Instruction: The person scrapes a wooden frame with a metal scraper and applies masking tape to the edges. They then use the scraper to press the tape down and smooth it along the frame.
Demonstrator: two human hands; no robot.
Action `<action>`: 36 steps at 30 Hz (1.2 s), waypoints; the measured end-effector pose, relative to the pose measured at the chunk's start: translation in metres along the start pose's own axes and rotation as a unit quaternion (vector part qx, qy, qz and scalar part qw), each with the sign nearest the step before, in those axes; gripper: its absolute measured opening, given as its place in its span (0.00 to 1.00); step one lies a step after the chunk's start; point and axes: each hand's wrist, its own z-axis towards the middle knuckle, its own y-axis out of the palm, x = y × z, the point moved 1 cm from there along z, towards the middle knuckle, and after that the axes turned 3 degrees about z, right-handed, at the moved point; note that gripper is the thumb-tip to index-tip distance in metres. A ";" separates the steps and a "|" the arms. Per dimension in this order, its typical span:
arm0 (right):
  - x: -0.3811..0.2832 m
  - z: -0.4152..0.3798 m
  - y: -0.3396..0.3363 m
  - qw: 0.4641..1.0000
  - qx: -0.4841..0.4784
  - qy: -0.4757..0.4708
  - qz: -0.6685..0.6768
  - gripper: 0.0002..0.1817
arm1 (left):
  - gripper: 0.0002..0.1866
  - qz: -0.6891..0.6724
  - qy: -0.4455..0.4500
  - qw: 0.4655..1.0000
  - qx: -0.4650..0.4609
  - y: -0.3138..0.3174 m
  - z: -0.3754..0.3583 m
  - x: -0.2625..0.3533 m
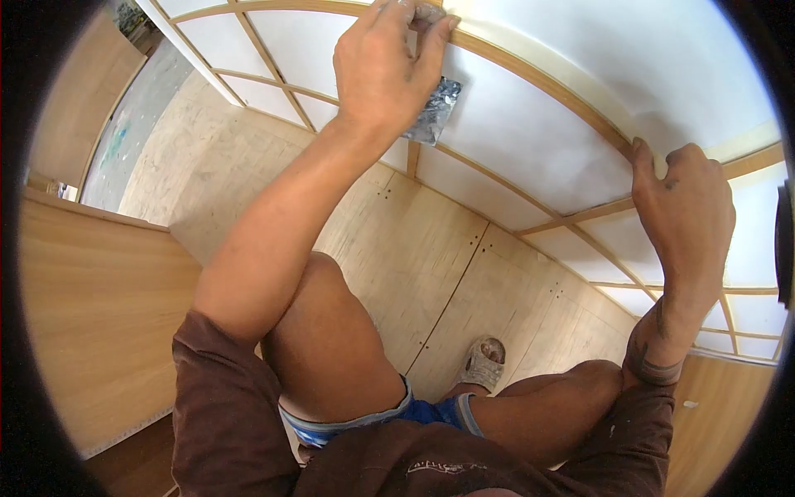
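Around, pale plywood flooring (pixel 389 240) with dark screw holes along its seams. At left, a smooth wooden board (pixel 99 315), and past it a paint-spotted grey floor (pixel 137 120) beside another upright board (pixel 91 79). At lower right, a further wooden panel (pixel 729 414); at the far right, a dark object (pixel 785 248), too cut off to name. Somewhat in the way, bent bare legs in blue shorts (pixel 431 412), plus a foot in a grey slide sandal (pixel 482 366) on the plywood.

Ahead, a white-paned lattice wall (pixel 538 137) with a broad wooden rail (pixel 542 77) from one hand to the other. Along the rail's upper side, a pale yellowish strip (pixel 749 142). At the rail, left hand (pixel 385 62) curled, thumb close to fingertips; farther right, right hand (pixel 687 195) with thumb tip by the wood and a gap before the bent fingers. Cannot tell whether clamped on the strip. Under the left palm, a square scraper blade (pixel 437 112), grey, shiny, smeared, in front of a pane; grip hidden.

Between the well-parted hands, an uncovered stretch of rail. Below, open plywood between knees and wall, and at upper left, open floor beyond the wall's white end.
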 end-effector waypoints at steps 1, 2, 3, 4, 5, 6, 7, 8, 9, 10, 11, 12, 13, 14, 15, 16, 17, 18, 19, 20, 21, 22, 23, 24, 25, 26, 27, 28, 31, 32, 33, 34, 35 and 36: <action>0.000 0.001 0.000 1.000 -0.004 0.003 0.004 0.26 | 0.10 -0.001 0.000 1.000 -0.001 0.001 0.000 -0.002; -0.001 0.001 -0.001 1.000 -0.007 0.006 0.008 0.26 | 0.11 0.015 0.024 1.000 0.006 0.002 0.001 -0.004; -0.001 0.002 -0.001 1.000 -0.008 0.007 0.008 0.26 | 0.11 0.032 0.048 0.998 0.013 0.002 0.002 -0.003; -0.001 0.002 -0.002 1.000 -0.010 0.009 0.009 0.26 | 0.11 0.031 0.049 0.998 0.013 0.001 0.002 -0.002; -0.001 0.002 -0.002 1.000 -0.013 0.012 0.010 0.26 | 0.11 0.008 0.013 1.000 0.001 0.001 0.001 0.000; -0.001 0.002 -0.001 1.000 -0.014 0.012 0.009 0.26 | 0.11 -0.015 -0.024 1.000 -0.011 0.001 0.001 0.001; -0.001 0.002 0.000 1.000 -0.009 0.010 0.007 0.26 | 0.11 -0.015 -0.024 1.000 -0.012 0.002 0.000 0.000; -0.001 0.003 0.002 1.000 -0.006 0.007 0.006 0.25 | 0.11 -0.003 -0.006 1.000 -0.003 0.003 0.000 -0.002; -0.001 0.003 0.002 1.000 -0.006 0.007 0.005 0.25 | 0.11 0.008 0.013 1.000 0.008 0.003 0.000 -0.002; -0.001 0.003 0.001 1.000 -0.005 0.006 0.008 0.25 | 0.11 0.008 0.013 1.000 0.007 0.004 0.000 -0.003; -0.001 0.002 0.001 1.000 -0.003 0.004 0.011 0.25 | 0.11 -0.007 0.020 1.000 0.016 0.005 0.000 -0.004; -0.001 0.002 0.001 1.000 -0.003 0.004 0.012 0.25 | 0.11 -0.023 0.027 0.999 0.024 0.005 0.000 -0.004; -0.001 0.002 0.000 1.000 -0.002 0.001 0.010 0.25 | 0.11 -0.023 0.027 0.999 0.023 0.005 0.000 -0.004; -0.001 0.002 0.001 1.000 -0.001 -0.002 0.008 0.25 | 0.12 -0.004 0.013 1.000 0.016 0.005 -0.001 -0.004; 0.000 0.002 0.002 1.000 -0.002 -0.001 0.008 0.25 | 0.12 0.014 -0.002 1.000 0.010 0.005 -0.002 -0.003; 0.000 0.002 0.003 1.000 0.000 -0.004 0.012 0.25 | 0.12 0.014 -0.002 1.000 0.009 0.005 -0.002 -0.002; 0.000 0.002 0.003 1.000 0.002 -0.007 0.015 0.24 | 0.12 0.007 -0.014 1.000 0.006 0.005 -0.003 -0.001; 0.000 0.001 0.003 1.000 0.003 -0.006 0.015 0.24 | 0.12 0.001 -0.027 1.000 0.003 0.005 -0.003 0.000; 0.000 0.000 0.002 1.000 -0.002 -0.004 0.014 0.24 | 0.12 0.000 -0.026 1.000 0.004 0.006 -0.003 -0.003; -0.001 0.000 0.001 1.000 -0.006 -0.002 0.014 0.24 | 0.12 0.001 -0.009 1.000 0.015 0.008 -0.005 -0.007; -0.001 0.000 -0.001 1.000 -0.004 -0.002 0.014 0.24 | 0.13 0.001 0.009 1.000 0.028 0.008 -0.004 -0.007; -0.002 0.000 -0.002 1.000 -0.013 0.001 0.015 0.24 | 0.13 0.002 0.010 1.000 0.028 0.009 -0.005 -0.008; -0.002 0.000 -0.002 1.000 -0.022 0.004 0.016 0.24 | 0.13 -0.025 0.000 0.999 0.023 0.010 -0.006 -0.008; -0.001 0.000 -0.002 1.000 -0.022 0.004 0.017 0.24 | 0.13 -0.051 -0.009 0.998 0.018 0.010 -0.007 -0.007; -0.001 0.000 -0.001 1.000 -0.016 0.002 0.016 0.25 | 0.13 -0.051 -0.009 0.998 0.017 0.009 -0.006 -0.007; -0.001 0.000 -0.001 1.000 -0.012 -0.001 0.015 0.25 | 0.13 -0.028 0.007 0.999 0.021 0.008 -0.004 -0.007; -0.001 0.000 -0.001 1.000 -0.012 -0.001 0.015 0.25 | 0.13 -0.006 0.023 0.999 0.024 0.007 -0.003 -0.006; -0.002 0.001 -0.001 1.000 -0.020 0.006 0.014 0.25 | 0.13 -0.006 0.023 0.999 0.024 0.007 -0.002 -0.006; -0.003 0.003 -0.001 0.999 -0.031 0.014 0.015 0.25 | 0.13 -0.006 0.006 1.000 0.012 0.007 -0.002 -0.006; -0.003 0.002 -0.002 0.999 -0.033 0.016 0.018 0.25 | 0.13 -0.008 0.000 1.000 0.009 0.007 -0.003 -0.005; -0.003 0.002 -0.002 0.999 -0.033 0.016 0.018 0.25 | 0.13 -0.008 -0.006 1.000 0.007 0.006 -0.003 -0.005; -0.003 0.002 -0.001 0.999 -0.027 0.013 0.018 0.25 | 0.13 -0.008 -0.005 1.000 0.007 0.006 -0.003 -0.004; -0.003 0.001 -0.001 1.000 -0.023 0.011 0.017 0.25 | 0.13 -0.015 -0.010 1.000 0.006 0.006 -0.003 -0.003; -0.003 0.002 -0.001 1.000 -0.023 0.011 0.017 0.25 | 0.13 -0.023 -0.015 1.000 0.004 0.006 -0.002 -0.002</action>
